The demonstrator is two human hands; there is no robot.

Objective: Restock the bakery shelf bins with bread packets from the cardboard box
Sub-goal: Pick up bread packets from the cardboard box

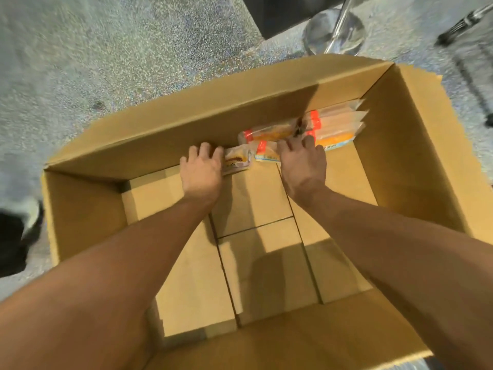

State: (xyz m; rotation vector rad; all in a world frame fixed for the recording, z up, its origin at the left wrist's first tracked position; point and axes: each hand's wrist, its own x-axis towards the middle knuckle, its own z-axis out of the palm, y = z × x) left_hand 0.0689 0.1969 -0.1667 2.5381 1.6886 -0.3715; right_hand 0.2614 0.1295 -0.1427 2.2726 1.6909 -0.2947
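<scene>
1. Left hand (202,170): fingers (205,150) reach over the near end of a brown-printed bread packet (237,161) at the far wall; hand lies on top of it, fingertips curl past its edge. Firm hold or only a touch: cannot tell.
2. Right hand (302,162): fingers (309,142) bent down onto a packet with a red-orange band (266,153); looks like it presses or holds it, but the fingertips are hidden, so cannot tell for sure.
3. Remaining packets: one more banded packet (269,132) just behind both hands, and a stack of clear flat packets (338,121) in the far right corner. All sit against the far wall, touching or overlapping each other.
4. Cardboard box (416,145): open top, flaps up. Bare folded bottom flaps show over the near and left floor of it.
5. Obstructions: far wall right behind the packets, right wall just beside the stack. Both forearms come in over the near edge.
6. Open room: left half and near half of the box interior.
7. Outside: speckled floor (106,49); chrome round base with pole (334,32) beyond the far wall; a dark shape (16,236) at the left edge, blurred.
</scene>
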